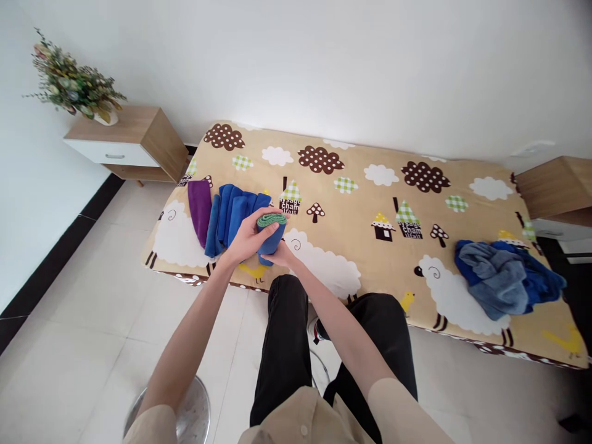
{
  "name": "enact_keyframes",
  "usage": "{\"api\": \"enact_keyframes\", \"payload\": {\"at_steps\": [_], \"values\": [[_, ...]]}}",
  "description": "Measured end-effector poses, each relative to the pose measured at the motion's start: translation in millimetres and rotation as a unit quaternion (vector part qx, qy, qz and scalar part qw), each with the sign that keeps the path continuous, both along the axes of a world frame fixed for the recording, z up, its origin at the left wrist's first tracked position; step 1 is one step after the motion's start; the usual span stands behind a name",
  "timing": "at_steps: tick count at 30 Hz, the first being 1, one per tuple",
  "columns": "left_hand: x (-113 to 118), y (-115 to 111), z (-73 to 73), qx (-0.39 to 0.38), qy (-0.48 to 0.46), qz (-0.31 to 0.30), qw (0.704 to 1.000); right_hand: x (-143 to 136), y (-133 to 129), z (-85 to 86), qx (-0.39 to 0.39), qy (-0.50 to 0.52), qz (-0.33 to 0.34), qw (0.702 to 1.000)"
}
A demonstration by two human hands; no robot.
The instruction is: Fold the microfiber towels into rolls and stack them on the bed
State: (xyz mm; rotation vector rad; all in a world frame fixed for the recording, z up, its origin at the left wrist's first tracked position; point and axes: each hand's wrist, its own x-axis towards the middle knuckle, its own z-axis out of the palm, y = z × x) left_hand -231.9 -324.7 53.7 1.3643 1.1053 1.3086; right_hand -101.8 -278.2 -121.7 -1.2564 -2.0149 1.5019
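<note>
Both hands are closed round a rolled blue towel (274,238) that stands on the bed's near edge, its green spiral end facing up. My left hand (251,237) grips it from the left side, the thumb across the front. My right hand (280,253) holds it low on the right, its fingers partly hidden behind the roll. Just left of the hands lie several blue folded or rolled towels (226,213) in a row. A purple towel (200,211) lies at the row's left end.
The bed (342,209) has a beige patterned cover. At its right end lies a loose heap of blue and grey-blue cloths (504,277). A nightstand (124,132) with a flower vase (106,116) stands left, another cabinet (555,191) right. A round metal object (197,410) is on the floor.
</note>
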Motion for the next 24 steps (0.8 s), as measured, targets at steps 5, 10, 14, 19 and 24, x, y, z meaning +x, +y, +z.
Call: {"api": "enact_keyframes", "payload": {"at_steps": [5,10,14,19,24], "values": [[2.4,1.4,-4.8,-0.009,0.005,-0.005,1.0,-2.3,1.3,-15.9,-0.006,0.004,0.005,1.0],[2.7,3.5,-8.5,-0.012,0.018,-0.004,1.0,-2.8,0.4,-22.2,-0.004,0.007,0.003,1.0],[1.2,4.6,-8.4,-0.01,0.021,-0.005,1.0,-2.8,1.4,-14.2,-0.008,0.002,0.008,1.0],[-2.2,6.7,-10.0,-0.015,0.015,0.012,1.0,-3.3,3.5,4.3,-0.034,-0.014,0.012,0.999],[-2.6,7.7,-12.4,-0.015,0.011,0.011,1.0,-4.0,3.4,8.3,-0.038,-0.021,0.009,0.999]]}}
